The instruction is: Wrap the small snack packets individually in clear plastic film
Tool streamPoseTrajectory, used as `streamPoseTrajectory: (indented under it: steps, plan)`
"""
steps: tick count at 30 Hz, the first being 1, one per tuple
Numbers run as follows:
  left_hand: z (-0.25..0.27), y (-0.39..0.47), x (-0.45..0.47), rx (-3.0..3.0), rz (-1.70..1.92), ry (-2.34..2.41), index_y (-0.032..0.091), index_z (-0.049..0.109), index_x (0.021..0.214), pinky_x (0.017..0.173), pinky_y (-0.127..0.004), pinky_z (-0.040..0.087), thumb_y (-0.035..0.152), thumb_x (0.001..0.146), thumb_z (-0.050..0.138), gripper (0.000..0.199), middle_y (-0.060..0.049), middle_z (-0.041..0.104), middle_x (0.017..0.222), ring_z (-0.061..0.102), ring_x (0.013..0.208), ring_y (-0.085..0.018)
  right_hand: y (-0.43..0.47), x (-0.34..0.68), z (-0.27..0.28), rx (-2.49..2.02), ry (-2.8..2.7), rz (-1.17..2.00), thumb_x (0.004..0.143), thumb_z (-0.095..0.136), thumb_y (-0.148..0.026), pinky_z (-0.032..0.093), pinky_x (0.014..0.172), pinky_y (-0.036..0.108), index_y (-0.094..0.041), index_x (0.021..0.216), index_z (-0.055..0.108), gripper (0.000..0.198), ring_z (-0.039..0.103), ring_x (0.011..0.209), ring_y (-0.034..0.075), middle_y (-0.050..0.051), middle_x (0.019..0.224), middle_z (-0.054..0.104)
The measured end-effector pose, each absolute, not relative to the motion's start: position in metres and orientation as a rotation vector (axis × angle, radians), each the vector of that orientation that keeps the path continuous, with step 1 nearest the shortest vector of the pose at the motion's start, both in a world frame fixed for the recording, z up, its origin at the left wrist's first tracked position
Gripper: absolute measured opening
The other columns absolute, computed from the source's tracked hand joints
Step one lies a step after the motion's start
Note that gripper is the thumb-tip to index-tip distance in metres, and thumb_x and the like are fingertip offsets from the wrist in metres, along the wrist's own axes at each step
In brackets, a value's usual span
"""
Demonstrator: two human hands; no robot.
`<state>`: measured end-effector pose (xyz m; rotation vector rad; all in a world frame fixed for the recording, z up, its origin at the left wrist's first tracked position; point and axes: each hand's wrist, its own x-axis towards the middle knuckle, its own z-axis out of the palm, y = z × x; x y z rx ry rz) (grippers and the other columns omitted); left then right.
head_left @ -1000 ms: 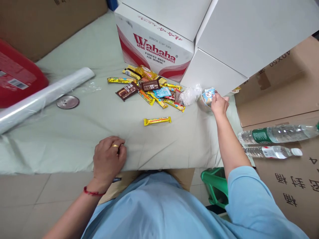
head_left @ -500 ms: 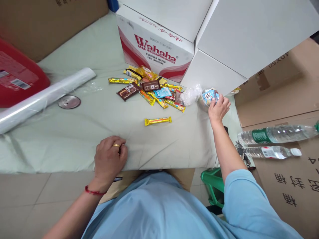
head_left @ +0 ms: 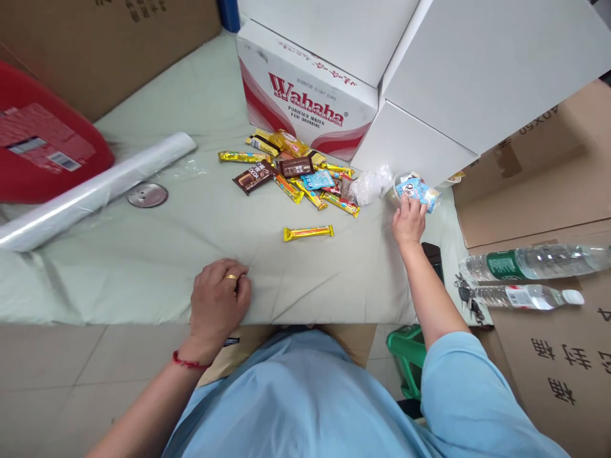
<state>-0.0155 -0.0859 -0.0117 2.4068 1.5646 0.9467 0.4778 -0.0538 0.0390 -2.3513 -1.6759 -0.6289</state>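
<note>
My right hand is closed on a blue snack packet at the right of the table, beside a crumpled clear plastic bag. A round container partly shows behind the packet. My left hand rests near the table's front edge, its fingers curled in with nothing visible in them. One yellow wrapped snack bar lies alone between the hands. Past it is a heap of snacks: yellow bars, brown cocoa packets and a light blue sachet.
A Wahaha water carton and white boxes stand behind the snacks. To the left are a plastic film roll, a round metal lid and a red jug. Bottles, keys and a phone lie right.
My right hand has shifted slightly left and toward me, and the blue packet now shows tilted beyond its fingers. My left hand stays curled on the table. The view has moved slightly.
</note>
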Motion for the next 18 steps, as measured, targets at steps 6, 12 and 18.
streamPoseTrajectory:
  steps: [6, 12, 18]
  plan:
    - [-0.012, -0.086, -0.015, 2.412, 0.963, 1.554, 0.018, 0.071, 0.095, 0.091, -0.046, 0.050, 0.015, 0.094, 0.052, 0.019, -0.013, 0.073, 0.103, 0.067, 0.106, -0.032, -0.094, 0.521, 0.027, -2.229, -1.650, -0.656, 0.089, 0.049, -0.015, 0.044, 0.108, 0.054, -0.015, 0.139, 0.064, 0.052, 0.051, 0.118, 0.034, 0.019, 0.127, 0.058]
    - [-0.012, -0.086, -0.015, 2.404, 0.949, 1.564, 0.019, 0.071, 0.093, 0.090, -0.046, 0.051, 0.016, 0.093, 0.052, 0.019, -0.013, 0.073, 0.102, 0.067, 0.105, -0.032, -0.124, 0.514, 0.020, -2.100, -1.622, -0.560, 0.088, 0.048, -0.017, 0.047, 0.107, 0.051, -0.016, 0.122, 0.071, 0.041, 0.057, 0.120, 0.033, 0.020, 0.124, 0.064]
    - [-0.011, -0.086, -0.014, 2.399, 0.948, 1.581, 0.019, 0.071, 0.093, 0.088, -0.046, 0.050, 0.015, 0.093, 0.052, 0.019, -0.013, 0.073, 0.102, 0.067, 0.103, -0.032, -0.077, 0.470, 0.007, -2.026, -1.601, -0.086, 0.092, 0.047, -0.023, 0.053, 0.092, 0.039, -0.020, 0.102, 0.075, 0.030, 0.066, 0.095, 0.025, 0.011, 0.104, 0.073]
